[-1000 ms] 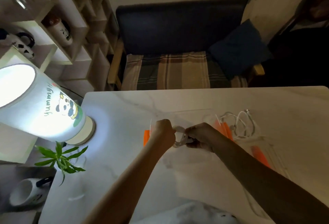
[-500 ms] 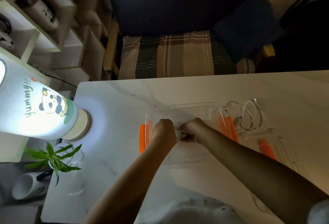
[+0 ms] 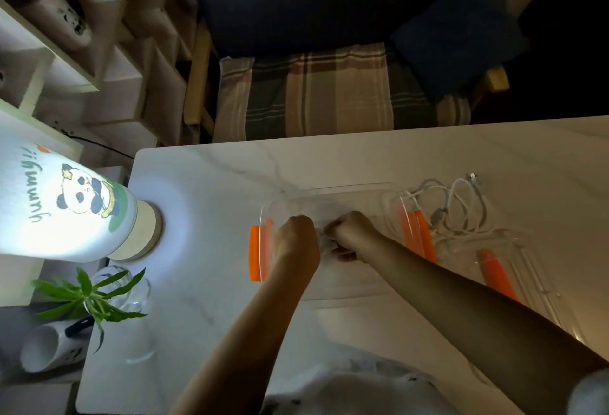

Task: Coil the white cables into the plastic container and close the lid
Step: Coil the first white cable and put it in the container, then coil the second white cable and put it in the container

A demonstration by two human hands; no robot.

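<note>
both my forearms reach in from the bottom edge toward the middle of the white marble table (image 3: 211,184), the left from about 7 o'clock, the right from about 4 o'clock. my left hand (image 3: 296,243) is curled into a fist, knuckles up, inside the clear plastic container (image 3: 329,197). my right hand (image 3: 352,236) is curled the same way just beside it at 3 o'clock, the two nearly touching. between them i pinch something pale and small, probably a coiled white cable, but my fingers cover it and i cannot tell its shape or which hand carries it.

the container sits open at the table's centre, one orange latch (image 3: 254,253) on its 9 o'clock end and another orange latch (image 3: 417,236) at its 3 o'clock end. the clear lid (image 3: 527,269) lies flat on the table at 3 o'clock of the container, partly under my right forearm, its outline faint. a loose tangle of white cables (image 3: 461,203) lies at 2 o'clock of my right hand, apart from it, partly on the lid's far edge.

at 9 o'clock a lit panda lamp (image 3: 66,207) glares; a small green plant (image 3: 89,296) sits near it.
</note>
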